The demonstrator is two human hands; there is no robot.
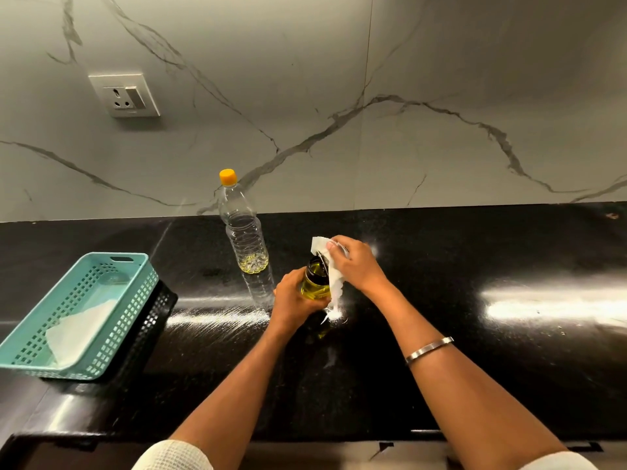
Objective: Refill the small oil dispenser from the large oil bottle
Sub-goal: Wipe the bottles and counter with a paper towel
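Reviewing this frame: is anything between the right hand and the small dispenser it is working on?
Yes. A white tissue lies between the right hand and the small oil dispenser, draped over its top and down its right side. The left hand grips the dispenser directly.

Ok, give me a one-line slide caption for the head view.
Left hand steadies the filled oil dispenser while right hand wipes it with tissue; large bottle capped.
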